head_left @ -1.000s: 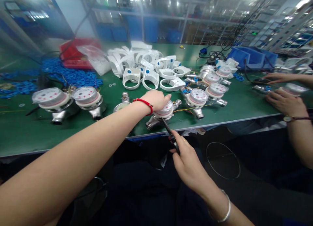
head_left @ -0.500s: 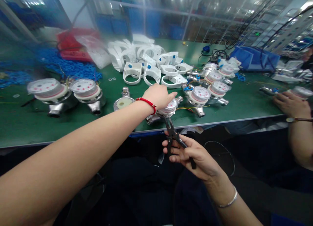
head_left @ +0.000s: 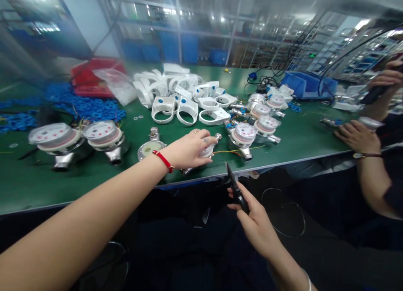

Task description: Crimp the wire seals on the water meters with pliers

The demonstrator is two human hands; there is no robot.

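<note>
My left hand [head_left: 187, 149], with a red cord bracelet at the wrist, lies over a water meter [head_left: 208, 151] near the table's front edge, fingers curled over its round clear top. Much of that meter is hidden under the hand. Coloured wires trail from it to the right. Below the edge, my right hand [head_left: 255, 219] grips dark-handled pliers [head_left: 236, 186], whose jaws point up and left, apart from the meter. Left of my left hand sits a meter body [head_left: 150, 149] with a pale round face and a threaded pipe end.
Two meters [head_left: 103, 133] stand at the left and several more [head_left: 244, 133] at the right. Behind lie white plastic collars [head_left: 189, 108], blue parts [head_left: 85, 104], a red bin [head_left: 97, 89] and a blue bin [head_left: 308, 85]. A co-worker's hand [head_left: 359, 137] rests at the far right.
My right hand has drawn the pliers down and right, away from the meter, and turned them. My left hand's fingers now spread over the meter's top. The view has shifted a little.
</note>
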